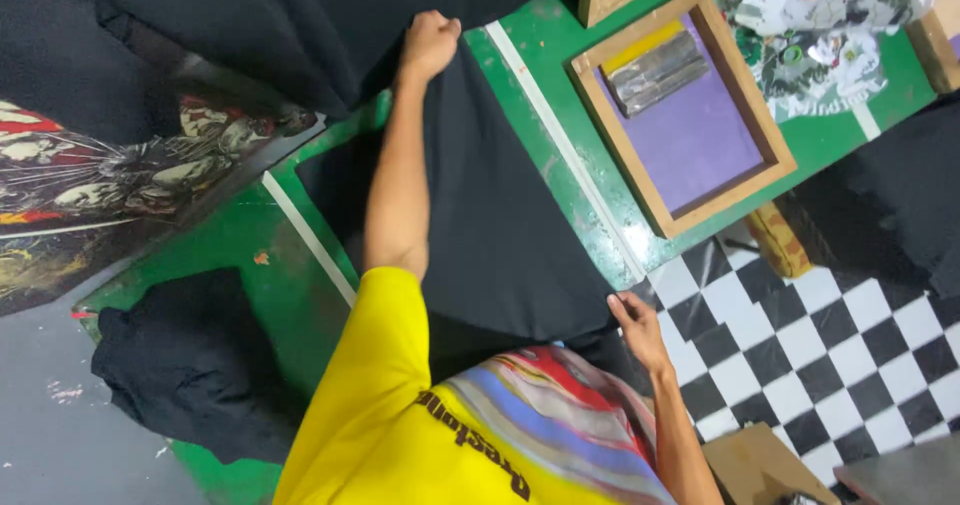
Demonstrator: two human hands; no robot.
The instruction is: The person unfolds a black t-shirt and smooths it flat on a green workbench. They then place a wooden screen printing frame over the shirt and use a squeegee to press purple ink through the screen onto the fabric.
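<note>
A black garment (500, 215) lies spread flat over a green table (250, 255). My left hand (430, 43) reaches across to the garment's far edge with the fingers closed on the fabric. My right hand (632, 323) pinches the garment's near corner at the table's edge. My arm in a yellow sleeve (380, 365) stretches over the cloth.
A wooden screen-printing frame with a purple mesh (690, 125) lies on the table to the right, a squeegee inside it. Crumpled printed paper (830, 35) sits beyond it. A heap of black cloth (190, 365) rests at the left. A printed dark shirt (110, 180) lies far left. Checkered floor (830, 355) is below.
</note>
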